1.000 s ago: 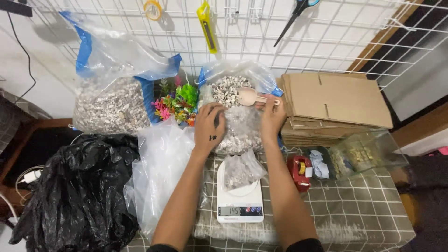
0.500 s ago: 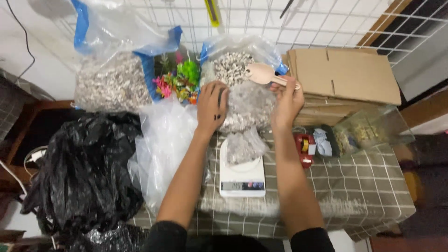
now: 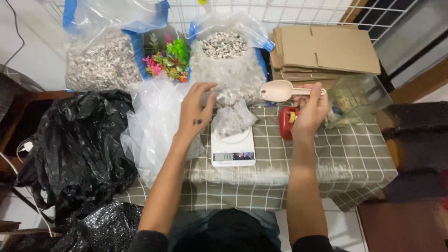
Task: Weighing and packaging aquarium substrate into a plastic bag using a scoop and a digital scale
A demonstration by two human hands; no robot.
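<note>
My right hand (image 3: 310,112) grips the handle of a pale plastic scoop (image 3: 277,90), its bowl pointing left near a large clear bag of speckled pebbles (image 3: 226,63). My left hand (image 3: 197,111) hovers with fingers spread beside a small clear bag of pebbles (image 3: 231,120), which rests on a white digital kitchen scale (image 3: 232,150). Whether the left fingers touch the small bag's top is unclear.
A second big pebble bag (image 3: 100,58) stands at back left, colourful plastic plants (image 3: 168,59) between the bags. Empty clear bags (image 3: 154,121) and black bin bags (image 3: 70,149) lie left. Flat cardboard (image 3: 326,46), a red object (image 3: 285,122) and a clear container (image 3: 357,100) sit right on the checked tablecloth (image 3: 345,158).
Both hands have pulled back from the large pebble bag toward the scale. The right hand now holds the scoop out over the table, and the camera has tilted down.
</note>
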